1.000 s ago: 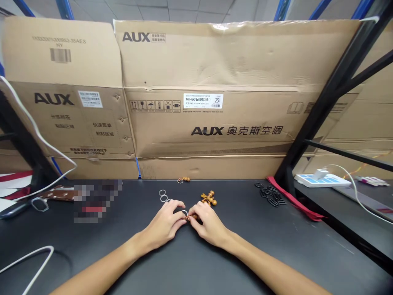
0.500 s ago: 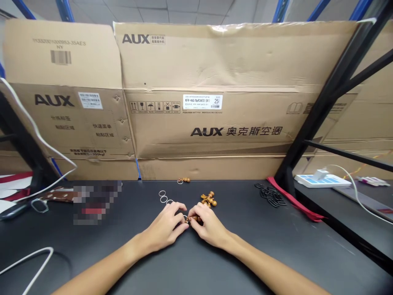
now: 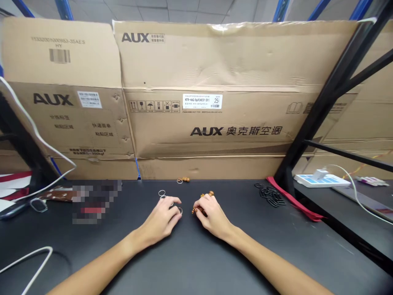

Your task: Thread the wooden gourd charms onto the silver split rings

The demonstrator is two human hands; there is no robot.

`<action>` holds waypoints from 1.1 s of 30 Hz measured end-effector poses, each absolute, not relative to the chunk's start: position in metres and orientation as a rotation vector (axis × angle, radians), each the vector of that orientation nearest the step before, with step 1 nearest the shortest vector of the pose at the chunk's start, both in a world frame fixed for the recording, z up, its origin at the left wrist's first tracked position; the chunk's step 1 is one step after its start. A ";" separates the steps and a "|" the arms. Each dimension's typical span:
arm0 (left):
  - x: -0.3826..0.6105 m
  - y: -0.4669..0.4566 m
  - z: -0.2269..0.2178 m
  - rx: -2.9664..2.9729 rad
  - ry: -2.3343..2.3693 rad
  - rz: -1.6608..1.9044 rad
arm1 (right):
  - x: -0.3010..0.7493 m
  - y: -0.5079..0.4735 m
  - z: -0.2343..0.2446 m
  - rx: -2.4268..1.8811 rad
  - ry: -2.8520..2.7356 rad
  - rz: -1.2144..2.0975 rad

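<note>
My left hand rests low over the black table, fingers curled. A thin silver key ring shows at its fingertips, held between thumb and fingers. Just beyond that hand lies another silver ring, with more rings partly covered by the fingers. A hand's width to the right, my right hand is closed on a small brown wooden gourd-shaped pendant, mostly hidden by the fingers. Right behind its knuckles sits a small pile of the same brown pendants, largely covered.
At the table's back edge lies a pendant with a ring. Black oval clips and a red strap are at the right. White cable lies front left. Cardboard boxes stand behind, a power strip far right.
My hands have moved apart. The left has shifted left with the ring, while the right has gone slightly right and back, over the pendant pile.
</note>
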State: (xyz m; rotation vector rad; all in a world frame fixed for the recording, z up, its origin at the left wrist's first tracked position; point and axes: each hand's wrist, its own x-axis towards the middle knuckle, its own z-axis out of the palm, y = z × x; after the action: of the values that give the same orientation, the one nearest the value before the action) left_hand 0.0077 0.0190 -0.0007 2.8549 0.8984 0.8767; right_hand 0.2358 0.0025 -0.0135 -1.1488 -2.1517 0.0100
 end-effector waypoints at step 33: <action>0.063 0.099 -0.015 2.966 1.302 0.671 | 0.263 0.036 -0.031 -1.518 -2.113 -0.107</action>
State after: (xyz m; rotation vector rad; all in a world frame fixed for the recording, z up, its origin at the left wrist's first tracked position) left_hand 0.0630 0.0986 -0.0145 2.9663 1.3020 0.6715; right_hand 0.2634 0.0361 -0.0312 -1.5176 -2.1127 -0.1072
